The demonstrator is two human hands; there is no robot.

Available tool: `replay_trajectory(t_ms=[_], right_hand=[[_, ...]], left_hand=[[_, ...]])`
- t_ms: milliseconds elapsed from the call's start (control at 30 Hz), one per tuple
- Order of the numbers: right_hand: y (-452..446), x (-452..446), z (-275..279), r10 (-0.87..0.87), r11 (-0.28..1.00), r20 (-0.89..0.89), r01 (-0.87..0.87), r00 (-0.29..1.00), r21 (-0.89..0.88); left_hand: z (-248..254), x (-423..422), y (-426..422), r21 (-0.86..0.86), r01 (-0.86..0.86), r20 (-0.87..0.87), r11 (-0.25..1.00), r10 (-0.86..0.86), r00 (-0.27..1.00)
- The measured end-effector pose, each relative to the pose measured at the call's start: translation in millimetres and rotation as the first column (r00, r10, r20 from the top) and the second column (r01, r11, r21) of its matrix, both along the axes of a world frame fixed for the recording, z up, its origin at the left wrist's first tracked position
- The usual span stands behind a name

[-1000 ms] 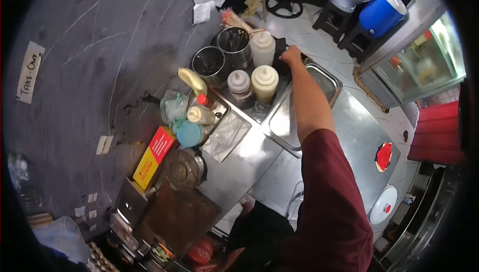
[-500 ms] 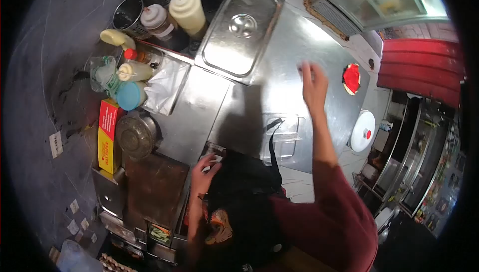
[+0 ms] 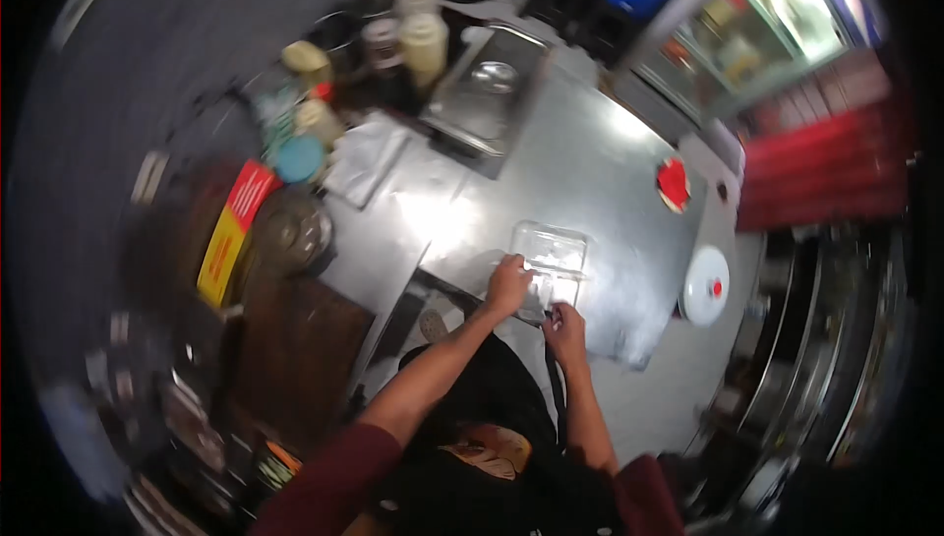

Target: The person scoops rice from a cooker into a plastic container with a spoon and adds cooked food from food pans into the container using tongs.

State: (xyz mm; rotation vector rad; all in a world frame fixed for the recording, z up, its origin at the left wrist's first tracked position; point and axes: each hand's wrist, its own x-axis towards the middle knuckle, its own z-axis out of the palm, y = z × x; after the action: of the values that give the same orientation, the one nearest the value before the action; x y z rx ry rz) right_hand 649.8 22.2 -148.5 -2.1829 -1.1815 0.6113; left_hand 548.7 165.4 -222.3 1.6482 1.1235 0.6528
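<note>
On the steel table lies a clear plastic clamshell container, opened out flat near the front edge. My left hand is at its left side, fingers bent and closed on the container's edge. Just in front of the container, my right hand pinches a thin black strap that hangs down along my black apron. The fingertips of both hands are small and slightly blurred.
A lidded steel pan, sauce bottles and a wax paper box stand to the left and back. A round metal pot sits by a brown board. A red item and a white lid are at right.
My left hand has moved right and forward to the container. My right hand has come back from over the table to the strap, which has left the container. The camera view has turned and shifted.
</note>
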Motion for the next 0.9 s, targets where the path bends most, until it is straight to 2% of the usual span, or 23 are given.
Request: replay_trajectory(t_ms=[33, 67, 100, 133, 167, 200, 267, 300, 367, 400, 433, 467, 500, 533, 567, 600, 667, 700, 733, 800, 867, 900], right_hand=[[-8, -3, 5, 0.044, 0.999, 0.026, -0.044, 0.999, -0.020], [-16, -10, 22, -0.005, 0.997, -0.017, 0.004, 1.000, -0.082], [-30, -11, 31, 0.066, 0.979, -0.030, -0.070, 0.997, -0.190], [-45, -16, 35, 0.104, 0.992, -0.022, -0.105, 0.994, -0.069], [-48, -20, 43, 0.077, 0.991, 0.027, -0.074, 0.997, -0.110], [-51, -26, 41, 0.002, 0.997, 0.000, -0.002, 1.000, -0.073], [-39, -33, 32, -0.081, 0.996, -0.246, 0.089, 0.966, 0.022], [-25, -38, 29, -0.108, 0.993, -0.465, 0.115, 0.879, -0.012], [19, -52, 40, 0.057, 0.991, -0.808, -0.134, 0.586, -0.027], [42, -73, 55, 0.113, 0.959, -0.917, -0.285, 0.383, -0.001], [57, -92, 57, 0.190, 0.925, -0.952, -0.369, 0.239, 0.092], [75, -109, 59, 0.212, 0.882, -0.955, -0.460, 0.206, 0.097], [90, -129, 60, 0.257, 0.755, -0.953, -0.649, 0.159, 0.095], [101, -149, 61, 0.292, 0.589, -0.951, -0.802, 0.103, 0.094], [100, -169, 56, 0.315, 0.517, -0.939, -0.855, 0.137, 0.049], [99, -189, 53, 0.317, 0.444, -0.943, -0.894, 0.099, 0.056], [82, -222, 46, 0.227, 0.307, -0.974, -0.950, 0.014, 0.058], [66, -238, 41, 0.138, 0.286, -0.990, -0.957, -0.014, 0.053], [45, -253, 48, 0.134, 0.211, -0.991, -0.976, -0.026, 0.054], [0, -269, 71, 0.186, 0.066, -0.981, -0.996, -0.050, 0.063], [-44, -278, 83, 0.171, -0.136, -0.977, -0.986, -0.123, 0.101], [-69, -278, 102, 0.149, -0.227, -0.974, -0.965, -0.167, 0.131]], left_hand=[[11, -10, 3, 0.009, -0.013, 0.094, 1.000, 0.012, 0.996], [27, -23, 3, 0.018, -0.031, 0.184, 0.999, 0.027, 0.983], [39, -45, -1, 0.012, -0.083, 0.234, 0.997, 0.077, 0.969], [57, -68, -4, 0.018, -0.174, 0.227, 0.985, 0.165, 0.960], [75, -93, -11, -0.123, -0.205, 0.308, 0.971, 0.233, 0.922], [85, -119, -21, -0.256, -0.219, 0.384, 0.942, 0.306, 0.871], [82, -176, -40, -0.338, -0.192, 0.483, 0.921, 0.345, 0.805], [94, -204, -50, -0.427, -0.176, 0.554, 0.887, 0.411, 0.724], [122, -252, -73, -0.533, -0.147, 0.637, 0.833, 0.510, 0.579], [131, -273, -87, -0.519, -0.206, 0.616, 0.829, 0.530, 0.583], [129, -289, -105, -0.499, -0.299, 0.582, 0.813, 0.570, 0.580], [126, -297, -125, -0.483, -0.392, 0.546, 0.783, 0.619, 0.565], [126, -300, -145, -0.480, -0.476, 0.539, 0.737, 0.676, 0.503], [126, -299, -166, -0.529, -0.538, 0.557, 0.656, 0.747, 0.364], [129, -296, -186, -0.579, -0.580, 0.565, 0.573, 0.795, 0.221], [139, -291, -207, -0.576, -0.633, 0.556, 0.517, 0.816, 0.160], [161, -268, -249, -0.578, -0.737, 0.592, 0.351, 0.801, -0.083], [160, -254, -270, -0.545, -0.800, 0.613, 0.249, 0.770, -0.178], [164, -246, -291, -0.544, -0.818, 0.611, 0.184, 0.756, -0.236], [178, -221, -335, -0.605, -0.791, 0.730, 0.094, 0.462, -0.503], [181, -197, -389, -0.579, -0.814, 0.755, -0.045, 0.348, -0.556], [173, -182, -418, -0.547, -0.833, 0.804, -0.078, 0.226, -0.550]])
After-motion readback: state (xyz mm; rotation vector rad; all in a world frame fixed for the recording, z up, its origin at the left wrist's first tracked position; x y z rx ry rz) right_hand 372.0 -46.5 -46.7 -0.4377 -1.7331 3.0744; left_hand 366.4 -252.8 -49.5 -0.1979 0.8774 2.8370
